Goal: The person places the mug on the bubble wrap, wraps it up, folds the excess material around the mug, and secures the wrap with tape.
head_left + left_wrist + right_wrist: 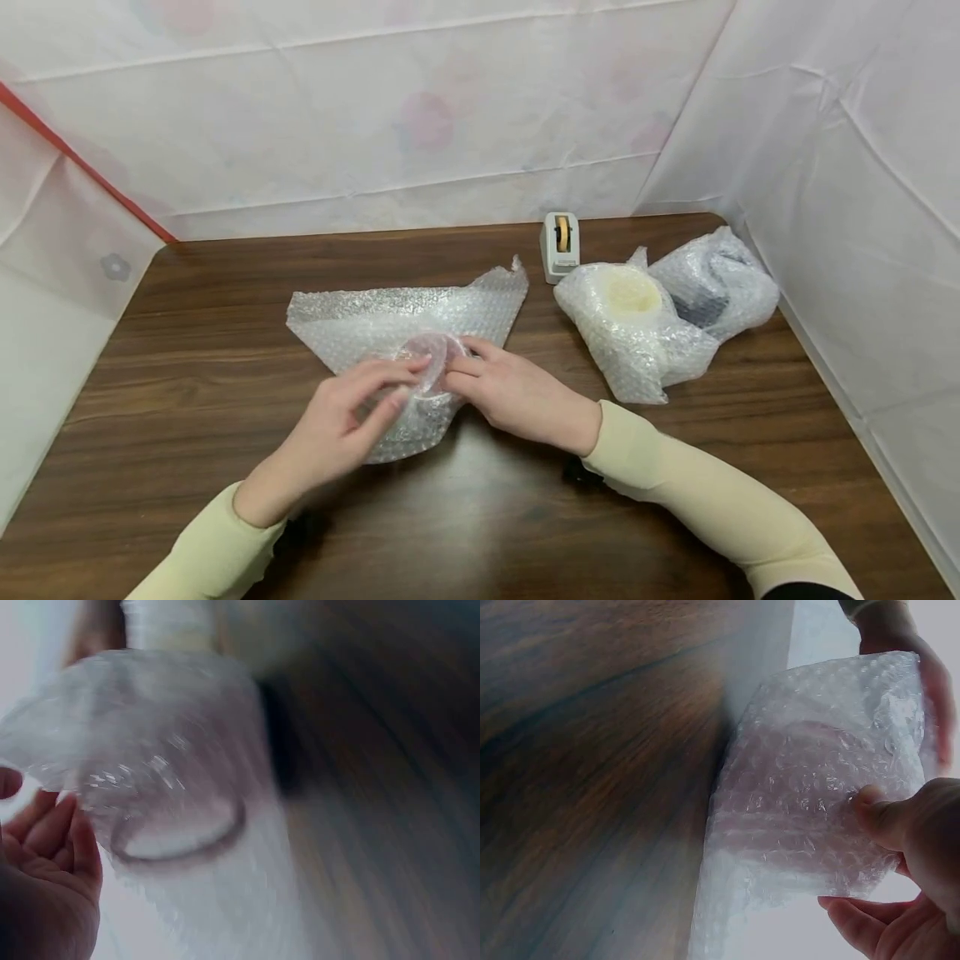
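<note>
- A pinkish, see-through cup (441, 346) is at mid-table between the two hands, its round end facing up, with bubble wrap (375, 331) around it; the sheet's loose part spreads flat beyond it.
- What the cup may hold cannot be told through the layers.
- The left hand (341, 421) has thumb and index finger spread, with a gap between them; its fingertips touch the wrap at the cup's round end.
- The right hand (517, 390) pinches the wrap at the cup's other side: the thumb presses on the outside, and fingers reach behind the edge.
- To the right on the table (187, 375) lies a wrapped bundle (637, 342); a round, cream-coloured thing shows through its top.
- Touching it, farther right, a second bundle (738, 279) encloses something dark, its shape unclear.
- Just behind the first bundle stands a dispenser (560, 258) with a yellowish tape roll (562, 233) in it.
</note>
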The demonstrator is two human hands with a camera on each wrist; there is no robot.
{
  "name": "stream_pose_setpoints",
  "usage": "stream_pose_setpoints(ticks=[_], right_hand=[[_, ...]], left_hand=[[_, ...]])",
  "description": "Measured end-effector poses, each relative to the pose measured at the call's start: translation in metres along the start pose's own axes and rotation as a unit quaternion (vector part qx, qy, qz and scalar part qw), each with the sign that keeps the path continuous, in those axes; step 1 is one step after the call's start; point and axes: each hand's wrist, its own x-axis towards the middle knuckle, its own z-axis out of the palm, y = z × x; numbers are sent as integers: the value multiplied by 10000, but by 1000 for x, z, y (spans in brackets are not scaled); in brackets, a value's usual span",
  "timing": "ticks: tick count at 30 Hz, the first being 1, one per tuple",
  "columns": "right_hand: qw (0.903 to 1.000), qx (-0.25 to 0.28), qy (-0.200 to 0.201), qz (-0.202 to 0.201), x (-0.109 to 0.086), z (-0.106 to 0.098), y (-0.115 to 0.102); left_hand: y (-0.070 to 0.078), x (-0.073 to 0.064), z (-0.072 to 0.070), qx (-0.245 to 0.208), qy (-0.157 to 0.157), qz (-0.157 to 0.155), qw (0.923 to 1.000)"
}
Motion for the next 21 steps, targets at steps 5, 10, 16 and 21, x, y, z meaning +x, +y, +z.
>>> stream_pose_setpoints(ticks=[5, 10, 16, 21], right_hand=[[9996, 259, 93, -71, 2, 3, 1], [9952, 864, 442, 151, 0, 5, 4], [9979, 587, 34, 262, 1, 4, 4], [9977, 525, -323, 291, 7, 3, 2]], left_hand=[[-8, -7, -2, 1461, -595, 606, 9856], [-14, -4, -2, 1694, -809, 638, 9802], [-19, 0, 8, 2108, -739, 761, 9717], [-17, 1, 4, 1802, -880, 262, 9793]])
